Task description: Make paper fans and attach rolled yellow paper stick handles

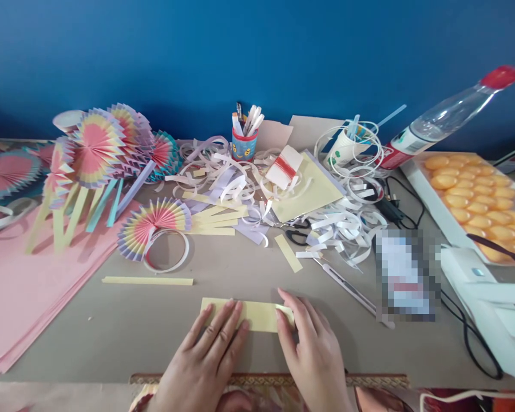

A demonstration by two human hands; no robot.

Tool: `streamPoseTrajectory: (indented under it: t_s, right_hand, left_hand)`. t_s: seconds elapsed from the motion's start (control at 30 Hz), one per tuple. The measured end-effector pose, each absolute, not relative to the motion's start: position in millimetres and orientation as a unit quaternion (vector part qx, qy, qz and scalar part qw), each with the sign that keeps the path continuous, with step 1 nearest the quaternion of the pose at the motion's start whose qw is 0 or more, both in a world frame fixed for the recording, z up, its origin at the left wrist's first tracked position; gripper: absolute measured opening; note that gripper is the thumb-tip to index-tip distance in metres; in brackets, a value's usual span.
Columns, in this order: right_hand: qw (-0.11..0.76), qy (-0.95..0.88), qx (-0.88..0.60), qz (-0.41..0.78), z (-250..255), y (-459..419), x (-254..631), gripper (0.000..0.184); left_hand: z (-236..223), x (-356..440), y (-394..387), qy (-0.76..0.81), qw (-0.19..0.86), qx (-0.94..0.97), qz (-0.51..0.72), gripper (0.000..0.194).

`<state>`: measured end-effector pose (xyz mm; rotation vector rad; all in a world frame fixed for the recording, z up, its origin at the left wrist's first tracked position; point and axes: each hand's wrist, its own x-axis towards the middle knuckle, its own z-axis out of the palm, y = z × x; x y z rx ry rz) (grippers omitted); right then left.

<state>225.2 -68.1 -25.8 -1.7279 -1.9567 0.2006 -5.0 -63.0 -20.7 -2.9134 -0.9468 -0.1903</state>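
Observation:
A folded pale yellow paper strip [260,315] lies on the grey table near its front edge. My left hand [208,357] rests flat on the strip's left half, fingers stretched out and pressed down. At the strip's right end my right hand [311,349] presses the paper's edge with its fingertips, the fingers held together. Neither hand lifts the paper off the table.
A stack of pink paper sheets [21,297] lies at the left under colourful paper fans [96,146]. White paper curls [339,223], scissors [298,234], a tape ring [167,258], a craft knife [352,292], a pen cup [244,143], a plastic bottle [446,120] and a tray of yellow ovals [476,194] sit behind.

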Motion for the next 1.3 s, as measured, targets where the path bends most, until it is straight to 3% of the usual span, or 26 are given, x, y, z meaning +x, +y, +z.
streamPoseTrajectory:
  t_s: [0.33, 0.53, 0.67, 0.97, 1.3]
  right_hand:
    - [0.254, -0.732, -0.632, 0.011, -17.5, -74.3, 229.0, 0.034]
    - [0.115, -0.861, -0.495, -0.009, -8.2, -87.6, 222.7, 0.046]
    - [0.069, -0.853, -0.517, -0.031, -11.5, -97.8, 236.9, 0.051]
    - [0.085, -0.825, -0.559, -0.024, -18.6, -117.7, 265.1, 0.051]
    - [0.099, -0.854, -0.507, -0.057, -18.7, -111.7, 270.7, 0.050]
  left_hand:
    - [-19.4, -0.9, -64.1, -0.319, 0.037, -0.944, -0.080, 0.080]
    - [-18.6, -0.5, -66.9, -0.328, 0.021, -0.943, -0.051, 0.076]
    - [-18.4, -1.6, -68.8, -0.342, 0.017, -0.939, -0.037, 0.073]
    - [-14.1, -10.5, -69.1, -0.342, 0.014, -0.939, -0.027, 0.084]
    - [-9.8, -72.7, -75.1, -0.366, 0.075, -0.927, -0.028, 0.076]
